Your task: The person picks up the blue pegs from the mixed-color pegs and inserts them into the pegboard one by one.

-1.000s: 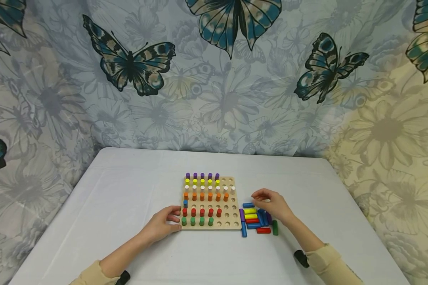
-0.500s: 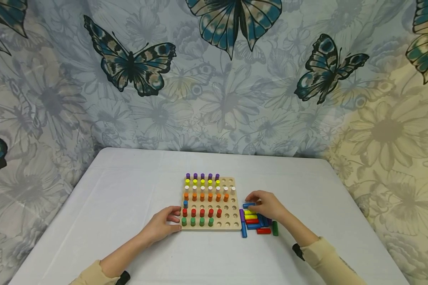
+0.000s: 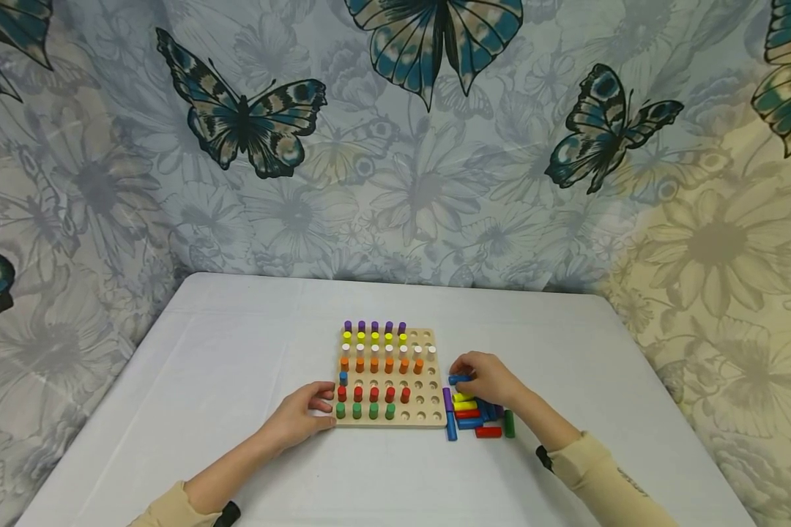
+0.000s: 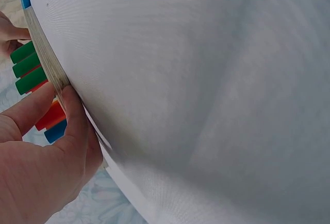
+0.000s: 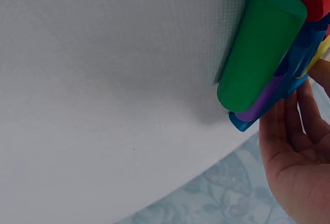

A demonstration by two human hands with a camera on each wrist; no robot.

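Observation:
A wooden pegboard [image 3: 430, 408] lies on the table with rows of purple, yellow, white, orange, red and green pegs and a single blue peg [image 3: 343, 378] standing in it. My left hand [image 3: 299, 415] grips the board's near left corner; in the left wrist view, thumb and finger pinch its edge [image 4: 44, 53]. Right of the board, my right hand [image 3: 491, 379] pinches a lying blue peg [image 3: 458, 379] between thumb and fingers. That blue peg [image 5: 297, 84] is partly hidden by the thumb in the right wrist view.
Loose yellow pegs [image 3: 464, 406], red pegs [image 3: 488, 432], blue pegs, a purple peg [image 3: 447, 399] and a green peg [image 3: 510, 424] lie together by the board's right side. The white table [image 3: 237, 329] reaches back to a butterfly-patterned wall.
My right hand has moved left and come down onto the blue peg. Some yellow, red and blue loose pegs have shifted slightly toward me. My left hand stays put.

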